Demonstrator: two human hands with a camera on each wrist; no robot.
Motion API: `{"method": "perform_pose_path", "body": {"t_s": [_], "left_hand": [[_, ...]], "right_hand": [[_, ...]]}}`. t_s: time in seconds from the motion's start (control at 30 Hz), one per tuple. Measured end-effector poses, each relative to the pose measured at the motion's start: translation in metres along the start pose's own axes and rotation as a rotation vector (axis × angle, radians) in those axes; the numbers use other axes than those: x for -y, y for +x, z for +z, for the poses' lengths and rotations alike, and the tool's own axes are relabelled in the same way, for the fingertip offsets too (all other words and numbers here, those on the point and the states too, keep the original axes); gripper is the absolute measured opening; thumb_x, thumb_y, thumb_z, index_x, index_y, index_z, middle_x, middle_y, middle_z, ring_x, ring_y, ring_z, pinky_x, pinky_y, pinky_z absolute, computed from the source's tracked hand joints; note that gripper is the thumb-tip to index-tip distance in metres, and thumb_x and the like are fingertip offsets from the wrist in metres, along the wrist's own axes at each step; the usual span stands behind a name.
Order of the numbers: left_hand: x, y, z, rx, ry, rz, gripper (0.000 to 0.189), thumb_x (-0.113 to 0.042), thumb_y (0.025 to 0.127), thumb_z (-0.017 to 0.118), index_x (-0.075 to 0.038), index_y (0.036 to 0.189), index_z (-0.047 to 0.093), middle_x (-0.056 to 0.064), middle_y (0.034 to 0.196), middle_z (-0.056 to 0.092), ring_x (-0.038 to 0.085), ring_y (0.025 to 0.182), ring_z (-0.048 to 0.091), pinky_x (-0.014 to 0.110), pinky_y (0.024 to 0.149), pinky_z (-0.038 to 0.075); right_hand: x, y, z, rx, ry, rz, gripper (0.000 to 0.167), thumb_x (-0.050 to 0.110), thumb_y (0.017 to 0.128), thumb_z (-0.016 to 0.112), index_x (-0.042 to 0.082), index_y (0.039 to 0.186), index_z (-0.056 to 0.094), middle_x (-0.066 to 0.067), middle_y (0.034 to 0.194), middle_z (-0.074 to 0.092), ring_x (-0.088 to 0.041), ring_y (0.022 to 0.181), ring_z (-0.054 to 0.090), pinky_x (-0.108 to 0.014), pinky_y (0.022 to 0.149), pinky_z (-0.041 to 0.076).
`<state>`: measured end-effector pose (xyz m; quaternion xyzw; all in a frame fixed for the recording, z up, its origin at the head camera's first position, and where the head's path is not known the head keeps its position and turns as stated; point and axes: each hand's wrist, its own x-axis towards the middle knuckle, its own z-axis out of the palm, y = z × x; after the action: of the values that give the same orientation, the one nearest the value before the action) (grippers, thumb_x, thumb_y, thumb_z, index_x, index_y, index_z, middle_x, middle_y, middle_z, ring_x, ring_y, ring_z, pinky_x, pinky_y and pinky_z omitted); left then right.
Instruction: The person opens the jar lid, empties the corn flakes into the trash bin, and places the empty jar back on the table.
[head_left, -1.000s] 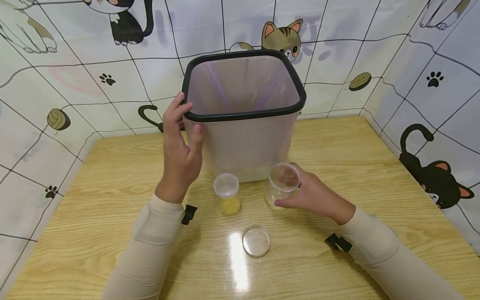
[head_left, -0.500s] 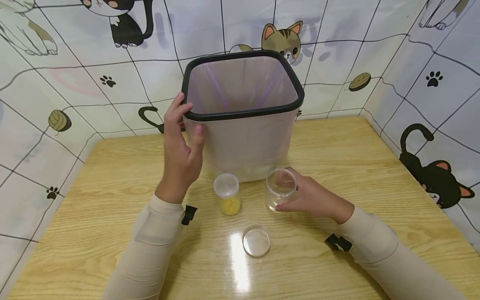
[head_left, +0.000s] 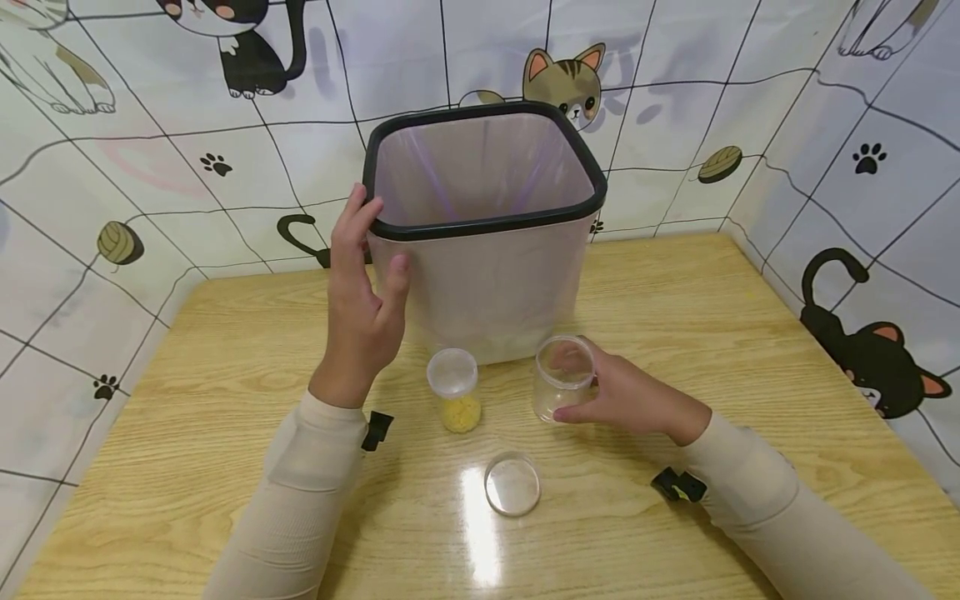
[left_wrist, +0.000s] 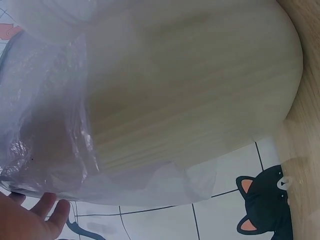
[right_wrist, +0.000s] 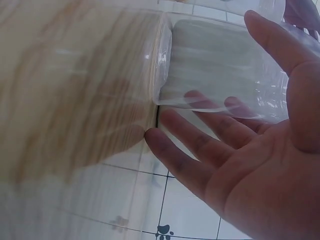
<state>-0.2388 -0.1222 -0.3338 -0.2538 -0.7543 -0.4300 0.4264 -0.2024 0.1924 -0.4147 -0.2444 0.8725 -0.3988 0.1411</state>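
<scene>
At the back of the table stands a translucent trash bin (head_left: 495, 283) with a black rim, lined with a clear bag. My left hand (head_left: 363, 308) rests at its front left corner, fingers fairly straight by the rim and thumb along the front wall. A clear lidless jar (head_left: 555, 396) stands upright before the bin's right side. My right hand (head_left: 626, 396) lies around the jar's right side. In the right wrist view its fingers (right_wrist: 187, 160) look loose and spread beside the jar, the thumb apart from them; firm contact cannot be told.
A small lidded jar (head_left: 454, 392) with yellow contents stands just left of the open jar. Nearer me a round clear lid (head_left: 512, 484) lies flat on the wooden table (head_left: 630, 533). A cat-printed sheet (head_left: 247, 167) covers the walls behind and at both sides.
The clear jar has come slightly down and toward me with my right hand, then stayed nearly still. The bin's rim has shifted slightly left; my left hand has stayed at its corner.
</scene>
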Motion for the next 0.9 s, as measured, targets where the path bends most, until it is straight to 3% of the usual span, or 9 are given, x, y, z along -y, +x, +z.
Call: {"method": "perform_pose_path", "body": {"t_s": [0.23, 0.37, 0.47, 0.53, 0.67, 0.8, 0.9], "left_hand": [[-0.01, 0.003, -0.005, -0.015, 0.023, -0.022, 0.073, -0.059, 0.101, 0.041, -0.002, 0.147, 0.042, 0.013, 0.16, 0.034, 0.021, 0.152, 0.026, 0.04, 0.122, 0.025], [-0.028, 0.003, -0.01, -0.104, 0.04, 0.019, 0.06, -0.052, 0.102, 0.044, 0.0, 0.127, 0.06, 0.017, 0.145, 0.05, 0.026, 0.141, 0.042, 0.04, 0.117, 0.032], [-0.047, -0.002, -0.013, -0.104, 0.013, 0.102, 0.045, -0.039, 0.102, 0.048, 0.001, 0.109, 0.067, 0.019, 0.124, 0.063, 0.031, 0.122, 0.055, 0.039, 0.107, 0.04], [-0.059, -0.008, -0.013, -0.033, 0.004, 0.157, 0.037, -0.03, 0.1, 0.05, 0.001, 0.103, 0.069, 0.018, 0.113, 0.067, 0.033, 0.112, 0.058, 0.038, 0.101, 0.043], [-0.076, -0.022, -0.014, 0.254, 0.094, 0.215, 0.025, -0.021, 0.096, 0.057, -0.003, 0.109, 0.069, 0.012, 0.109, 0.068, 0.03, 0.107, 0.06, 0.041, 0.097, 0.045], [-0.083, -0.033, -0.014, 0.555, 0.247, 0.184, 0.031, -0.026, 0.095, 0.066, -0.013, 0.123, 0.065, 0.004, 0.119, 0.065, 0.024, 0.114, 0.059, 0.043, 0.099, 0.045], [-0.084, -0.038, -0.013, 0.692, 0.349, 0.147, 0.036, -0.032, 0.094, 0.069, -0.019, 0.127, 0.064, 0.0, 0.122, 0.064, 0.021, 0.117, 0.058, 0.045, 0.099, 0.045]], "right_hand": [[-0.001, 0.0, -0.002, 0.006, 0.011, 0.023, 0.076, 0.031, 0.08, 0.085, 0.01, 0.138, 0.042, -0.007, 0.136, 0.061, -0.026, 0.129, 0.056, -0.044, 0.098, 0.049], [-0.003, -0.001, -0.003, 0.018, 0.019, 0.016, 0.081, 0.033, 0.079, 0.086, 0.009, 0.14, 0.039, -0.008, 0.136, 0.061, -0.027, 0.128, 0.057, -0.045, 0.099, 0.048], [-0.003, -0.001, -0.004, 0.032, 0.029, -0.007, 0.088, 0.033, 0.078, 0.086, 0.009, 0.145, 0.034, -0.012, 0.135, 0.061, -0.028, 0.127, 0.058, -0.048, 0.1, 0.048], [-0.003, -0.002, -0.005, 0.03, 0.038, -0.022, 0.092, 0.033, 0.078, 0.086, 0.011, 0.148, 0.03, -0.014, 0.133, 0.062, -0.029, 0.126, 0.058, -0.049, 0.101, 0.048], [-0.001, -0.004, -0.01, -0.011, 0.048, -0.036, 0.096, 0.034, 0.078, 0.087, 0.018, 0.151, 0.027, -0.016, 0.129, 0.063, -0.03, 0.124, 0.059, -0.05, 0.103, 0.048], [0.004, -0.006, -0.017, -0.035, 0.067, -0.047, 0.101, 0.034, 0.077, 0.087, 0.023, 0.154, 0.022, -0.018, 0.132, 0.061, -0.033, 0.128, 0.055, -0.054, 0.105, 0.045], [0.009, -0.01, -0.021, -0.051, 0.07, -0.062, 0.104, 0.033, 0.077, 0.087, 0.024, 0.156, 0.021, -0.016, 0.134, 0.06, -0.034, 0.131, 0.053, -0.056, 0.106, 0.044]]}}
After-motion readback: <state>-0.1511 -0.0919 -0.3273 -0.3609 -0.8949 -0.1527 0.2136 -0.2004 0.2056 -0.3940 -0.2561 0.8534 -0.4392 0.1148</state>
